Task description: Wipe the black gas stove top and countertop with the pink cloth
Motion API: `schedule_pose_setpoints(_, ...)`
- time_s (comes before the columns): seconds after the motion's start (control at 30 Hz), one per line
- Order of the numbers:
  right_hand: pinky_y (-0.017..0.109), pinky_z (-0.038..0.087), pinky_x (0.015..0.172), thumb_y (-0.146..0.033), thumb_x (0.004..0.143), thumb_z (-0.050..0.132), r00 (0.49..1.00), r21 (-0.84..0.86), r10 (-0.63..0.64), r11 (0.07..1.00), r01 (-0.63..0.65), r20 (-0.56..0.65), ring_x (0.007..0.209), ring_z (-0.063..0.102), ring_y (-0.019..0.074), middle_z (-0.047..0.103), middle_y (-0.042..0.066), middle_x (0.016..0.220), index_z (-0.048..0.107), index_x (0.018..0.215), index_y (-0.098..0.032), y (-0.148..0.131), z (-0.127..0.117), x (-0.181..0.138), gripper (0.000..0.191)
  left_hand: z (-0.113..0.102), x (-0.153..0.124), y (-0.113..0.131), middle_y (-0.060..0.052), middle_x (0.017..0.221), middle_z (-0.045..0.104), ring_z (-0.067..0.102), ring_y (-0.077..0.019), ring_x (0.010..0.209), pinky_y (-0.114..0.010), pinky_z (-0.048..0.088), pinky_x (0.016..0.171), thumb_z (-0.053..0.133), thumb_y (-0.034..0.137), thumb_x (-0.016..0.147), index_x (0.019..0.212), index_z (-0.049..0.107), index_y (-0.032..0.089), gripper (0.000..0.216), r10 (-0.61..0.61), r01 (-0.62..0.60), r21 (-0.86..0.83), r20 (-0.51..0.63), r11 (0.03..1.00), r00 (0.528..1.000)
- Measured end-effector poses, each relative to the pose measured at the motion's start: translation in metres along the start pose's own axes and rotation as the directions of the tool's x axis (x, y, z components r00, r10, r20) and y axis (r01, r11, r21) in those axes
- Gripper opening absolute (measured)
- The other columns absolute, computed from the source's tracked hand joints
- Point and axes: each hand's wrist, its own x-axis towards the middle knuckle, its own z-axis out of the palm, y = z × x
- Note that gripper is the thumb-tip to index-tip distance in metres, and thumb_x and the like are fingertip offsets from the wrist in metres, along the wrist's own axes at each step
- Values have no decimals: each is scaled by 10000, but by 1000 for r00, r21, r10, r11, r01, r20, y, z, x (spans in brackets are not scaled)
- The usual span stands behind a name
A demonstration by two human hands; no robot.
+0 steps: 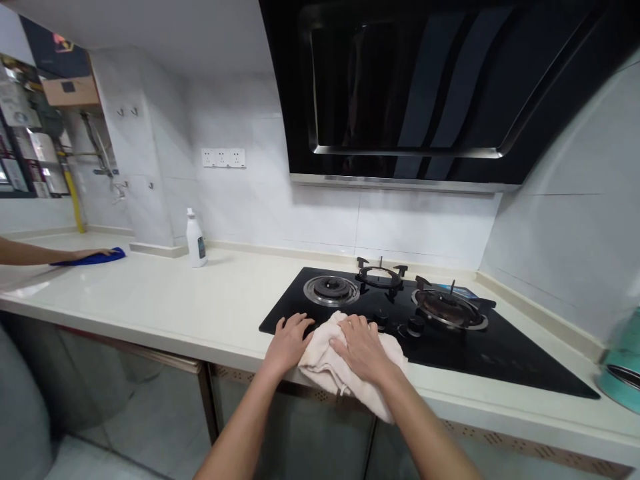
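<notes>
A cream cloth (327,363) lies bunched on the front edge of the black glass hob (500,353), part of it hanging over the counter edge. My right hand (361,347) rests flat on top of the cloth, fingers spread. My left hand (290,339) lies on the hob's front left corner with fingers apart, touching the cloth's left edge. Just behind the hands is the left burner (331,290), without a pan support. The loose pan support (381,275) sits between the burners. The right burner (449,309) and two knobs (407,327) are to the right.
A white bottle (195,239) stands on the cream counter (165,303) near the wall. At far left another person's hand (87,255) presses a blue cloth (107,256) on the counter. A teal pot (623,363) sits at the right edge. A black extractor hood (425,87) hangs overhead.
</notes>
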Motion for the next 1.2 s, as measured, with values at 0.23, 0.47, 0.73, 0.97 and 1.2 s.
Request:
schedule_pose_setpoints(0.23, 483, 375, 934, -444, 1069, 313, 998, -11, 67, 998, -67, 21, 1092, 504, 303, 577, 147, 1225, 578, 1229, -199, 8, 10, 35, 396, 0, 0, -1, -123, 1523, 524, 407, -261, 1465, -569, 245, 1222, 386, 307, 1020, 1361, 605, 237, 411, 1, -1, 17, 25, 1000, 1000)
schedule_pose_setpoints(0.47, 522, 399, 966, -457, 1043, 367, 997, 89, -10, 996, 3, 73, 1146, 531, 330, 594, 188, 1264, 606, 1242, -168, 22, 14, 52, 424, 1, -2, -2, -124, 1528, 518, 404, -257, 1468, -562, 241, 1229, 400, 234, 969, 1371, 598, 225, 448, -7, 7, 4, 18, 1000, 1000)
schedule_pose_setpoints(0.73, 337, 495, 955, -473, 1050, 376, 974, 363, -228, 908, 211, 4, 1114, 619, 194, 650, 73, 1271, 590, 1320, -263, 73, -8, 28, 404, 7, -3, -6, -107, 1521, 527, 398, -257, 1466, -590, 215, 1232, 412, 211, 961, 1350, 611, 249, 438, 13, -13, -64, 2, 998, 1000)
schedule_pose_setpoints(0.97, 408, 491, 972, -399, 1058, 304, 926, 379, -137, 884, 274, -350, 1066, 593, 225, 649, 111, 1103, 670, 1071, -217, 87, 5, 16, 409, -10, 4, -9, -78, 1334, 654, 576, -229, 1285, -414, 458, 1121, 405, 325, 990, 1119, 707, 239, 340, -116, -47, -470, -312, 881, 943)
schedule_pose_setpoints(1.2, 379, 479, 847, -338, 1060, 316, 855, 364, -53, 890, 275, -517, 891, 564, 208, 617, 78, 894, 633, 915, -216, 100, 3, 21, 370, -7, 18, 60, -110, 1420, 579, 519, -302, 1323, -501, 421, 1114, 581, 376, 926, 1229, 671, 260, 337, 207, -231, -171, -147, 958, 967)
